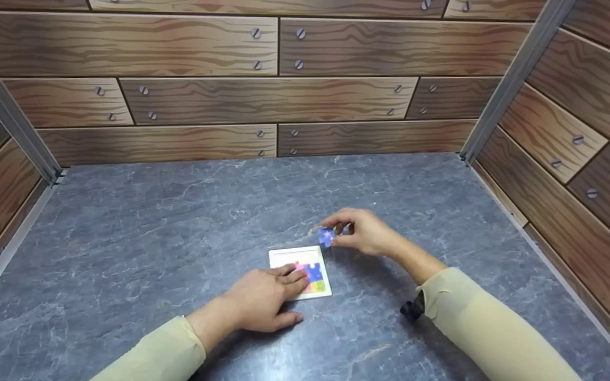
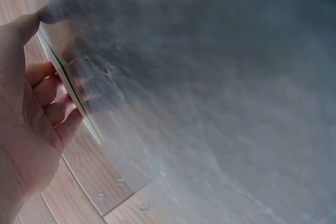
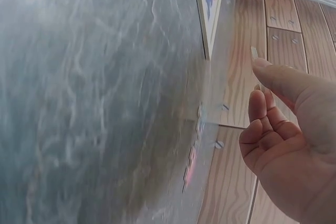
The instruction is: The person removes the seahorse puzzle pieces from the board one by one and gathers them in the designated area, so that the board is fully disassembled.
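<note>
The small puzzle board [image 1: 286, 258] lies flat on the worktop [image 1: 178, 238], near the person. It is partly filled. On its near right side, bright pieces [image 1: 313, 272] in blue, pink and yellow-green fit snugly together, so that bit looks done. The far end of the board is pale and bare, so there seem to be gaps left to fill. The near left part is under fingers, so I can't tell if pieces are there.

The left hand [image 1: 265, 300] lies over the left side of the board, palm down. Its fingers reach loosely onto the board and the thumb sticks out to the side. It doesn't grip any piece.

The right hand [image 1: 366, 233] pinches one blue puzzle piece [image 1: 326, 237] between its thumb and fingers. That piece is just past the far right corner of the board and is not in place yet.

The right wrist view shows some loose flat bits [image 3: 190, 163] on the worktop, with pink on them. They look like more pieces waiting, but I can't tell how many. My guess is that the puzzle is about halfway: some pieces are in, one is held, and a few are left.
</note>
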`<state>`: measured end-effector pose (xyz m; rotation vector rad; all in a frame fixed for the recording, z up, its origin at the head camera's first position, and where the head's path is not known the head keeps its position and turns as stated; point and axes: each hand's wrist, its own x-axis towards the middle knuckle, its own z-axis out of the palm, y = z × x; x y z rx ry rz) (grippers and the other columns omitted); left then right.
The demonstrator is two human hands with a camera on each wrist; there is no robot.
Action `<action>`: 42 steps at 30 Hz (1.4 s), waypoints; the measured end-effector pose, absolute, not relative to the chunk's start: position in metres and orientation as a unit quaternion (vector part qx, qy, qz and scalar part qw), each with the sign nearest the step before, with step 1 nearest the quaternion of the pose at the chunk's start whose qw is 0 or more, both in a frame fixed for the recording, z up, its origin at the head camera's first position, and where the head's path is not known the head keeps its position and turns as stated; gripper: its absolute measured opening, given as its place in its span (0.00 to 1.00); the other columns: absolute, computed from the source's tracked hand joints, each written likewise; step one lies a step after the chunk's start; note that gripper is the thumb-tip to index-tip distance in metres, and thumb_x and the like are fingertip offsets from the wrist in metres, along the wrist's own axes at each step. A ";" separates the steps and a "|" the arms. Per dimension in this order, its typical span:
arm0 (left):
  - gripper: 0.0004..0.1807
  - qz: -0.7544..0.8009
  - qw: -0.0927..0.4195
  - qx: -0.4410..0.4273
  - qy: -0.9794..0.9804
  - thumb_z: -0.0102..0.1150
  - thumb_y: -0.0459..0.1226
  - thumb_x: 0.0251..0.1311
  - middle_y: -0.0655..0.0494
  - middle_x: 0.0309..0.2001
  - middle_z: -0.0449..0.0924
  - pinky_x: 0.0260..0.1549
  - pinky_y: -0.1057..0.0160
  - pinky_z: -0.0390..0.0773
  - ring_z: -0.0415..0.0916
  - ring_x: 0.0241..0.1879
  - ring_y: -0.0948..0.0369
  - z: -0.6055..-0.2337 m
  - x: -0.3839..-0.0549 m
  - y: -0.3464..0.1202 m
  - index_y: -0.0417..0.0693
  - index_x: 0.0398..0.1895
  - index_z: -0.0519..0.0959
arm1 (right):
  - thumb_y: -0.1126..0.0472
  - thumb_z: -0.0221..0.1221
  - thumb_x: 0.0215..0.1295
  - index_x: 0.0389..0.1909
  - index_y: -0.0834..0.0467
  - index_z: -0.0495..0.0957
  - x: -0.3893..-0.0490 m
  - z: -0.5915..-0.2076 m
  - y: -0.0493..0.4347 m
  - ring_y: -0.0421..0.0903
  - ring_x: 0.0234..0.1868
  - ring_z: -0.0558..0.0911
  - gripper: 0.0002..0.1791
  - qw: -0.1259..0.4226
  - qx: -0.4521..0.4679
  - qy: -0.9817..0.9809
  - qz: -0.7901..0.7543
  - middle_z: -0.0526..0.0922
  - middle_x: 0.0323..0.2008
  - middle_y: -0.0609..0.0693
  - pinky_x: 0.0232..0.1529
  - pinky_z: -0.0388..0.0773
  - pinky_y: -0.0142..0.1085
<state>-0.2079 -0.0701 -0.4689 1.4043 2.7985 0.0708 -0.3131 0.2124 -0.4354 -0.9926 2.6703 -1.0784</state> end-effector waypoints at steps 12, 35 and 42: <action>0.39 0.020 -0.014 0.455 0.890 0.53 0.61 0.74 0.52 0.76 0.70 0.70 0.56 0.71 0.68 0.75 0.50 -0.472 -0.206 -0.072 0.45 0.78 0.72 | 0.69 0.71 0.63 0.57 0.61 0.87 -0.324 -0.427 0.238 0.52 0.45 0.84 0.20 0.026 -0.299 0.875 -0.379 0.88 0.47 0.53 0.43 0.80 0.39; 0.39 0.023 -0.004 0.452 0.892 0.54 0.60 0.75 0.52 0.76 0.70 0.70 0.56 0.72 0.66 0.76 0.50 -0.469 -0.206 -0.070 0.46 0.78 0.71 | 0.71 0.71 0.63 0.58 0.66 0.85 -0.343 -0.443 0.294 0.57 0.49 0.84 0.21 0.021 -0.229 0.884 -0.408 0.87 0.49 0.61 0.51 0.82 0.42; 0.39 0.020 -0.005 0.452 0.892 0.54 0.60 0.75 0.53 0.76 0.70 0.70 0.56 0.72 0.67 0.76 0.50 -0.469 -0.207 -0.070 0.46 0.78 0.71 | 0.71 0.70 0.64 0.60 0.67 0.83 -0.347 -0.452 0.307 0.56 0.50 0.85 0.22 0.032 -0.203 0.887 -0.414 0.87 0.50 0.62 0.51 0.82 0.33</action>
